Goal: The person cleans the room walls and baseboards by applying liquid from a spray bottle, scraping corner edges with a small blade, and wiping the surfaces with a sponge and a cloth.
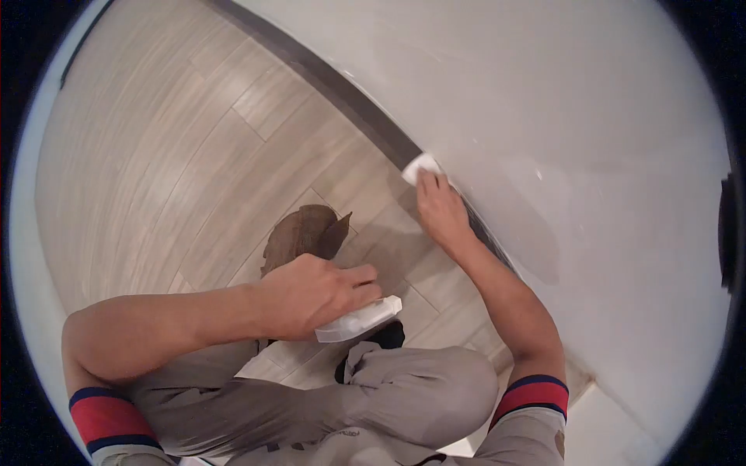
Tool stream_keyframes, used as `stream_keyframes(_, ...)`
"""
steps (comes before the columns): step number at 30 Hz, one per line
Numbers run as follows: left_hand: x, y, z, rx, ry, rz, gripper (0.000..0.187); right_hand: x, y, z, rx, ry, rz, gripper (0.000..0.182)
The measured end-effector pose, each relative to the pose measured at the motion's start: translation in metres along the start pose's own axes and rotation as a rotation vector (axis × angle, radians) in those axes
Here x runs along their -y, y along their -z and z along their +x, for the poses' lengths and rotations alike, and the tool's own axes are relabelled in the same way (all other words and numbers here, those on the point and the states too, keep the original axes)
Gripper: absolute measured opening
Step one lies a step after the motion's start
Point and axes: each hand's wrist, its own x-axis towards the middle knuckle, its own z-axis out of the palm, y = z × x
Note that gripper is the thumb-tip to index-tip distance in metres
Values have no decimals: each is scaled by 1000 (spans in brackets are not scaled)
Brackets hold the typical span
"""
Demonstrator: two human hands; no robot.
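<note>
My left hand (315, 291) is closed round a white spray bottle (360, 320), its nozzle end turned to the right. Most of the bottle's body is hidden below the hand. Just beyond that hand, a brown, folded cloth-like thing (307, 233) with a pointed flap shows over the floor. My right hand (441, 203) reaches forward with bent fingers pressing a white wiping cloth (420, 168) on the dark strip (342, 89) along the foot of the white panel.
A glossy white panel (606, 140) rises on the right, reflecting light. Light wood-look planks (179, 147) cover the floor at left. My bent knee (435, 388) in grey trousers is close below, with a black shoe or sock (388, 335) beside it.
</note>
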Motion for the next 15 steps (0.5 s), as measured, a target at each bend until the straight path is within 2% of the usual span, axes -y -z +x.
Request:
stream_keyframes(2,-9,2,8,26,-42,-10,48,-11,7,-58,0,-65,-2,40)
stream_keyframes(4,-18,6,12,68,-58,-6,49,-17,18,-114,82,-137,-6,43)
stream_keyframes(8,-27,0,24,114,-60,52,50,-13,29,-150,129,-348,86,44)
stream_keyframes(11,-28,-14,41,183,-113,51,50,5,29,-113,-121,-301,167,44)
stream_keyframes(13,-31,-18,56,239,-133,79,49,5,14,-78,-143,-314,52,44)
stream_keyframes(14,24,2,16,269,-185,59,49,38,-2,-15,-84,-343,-5,45)
stream_keyframes(15,27,11,20,309,-197,87,48,31,-6,-4,-99,-336,-44,44)
